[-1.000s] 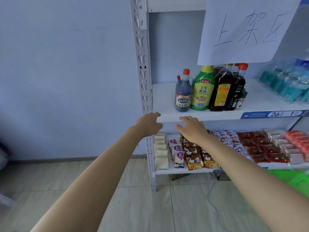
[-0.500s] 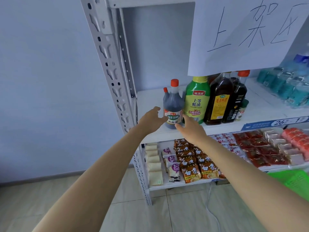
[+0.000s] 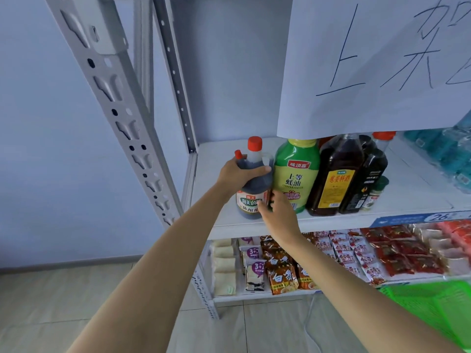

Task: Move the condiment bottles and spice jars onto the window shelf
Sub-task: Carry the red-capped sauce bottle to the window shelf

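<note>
The left hand (image 3: 235,174) reaches up and forward on a nearly straight arm and grips the shoulder of a dark vinegar bottle (image 3: 252,186), thumb across the front of it and the fingers wrapped round behind. The right hand (image 3: 276,214) comes in lower, from the right, its arm bent slightly; its fingers (image 3: 265,203) curl against the bottle's lower part at the label, so both hands hold the same bottle. The bottle has a red cap and stands upright on the white shelf (image 3: 331,221), near the front edge at the left end of a row.

A second red cap (image 3: 238,154) shows just behind the left hand; what it belongs to is hidden. Touching the vinegar bottle on its right stands a green oyster sauce bottle (image 3: 295,174) with a yellow top. Beside that is a large brown bottle (image 3: 336,177) with a yellow label, then a black bottle (image 3: 367,179), and a small spice jar (image 3: 376,192) with a green lid at the end.

A sheet of white paper (image 3: 369,59) with handwritten characters hangs over the bottle tops. The grey slotted post (image 3: 114,103) of the rack rises on the left. On the lower shelf lie rows of snack packets (image 3: 283,273), and a green basket (image 3: 433,309) sits at the lower right.
</note>
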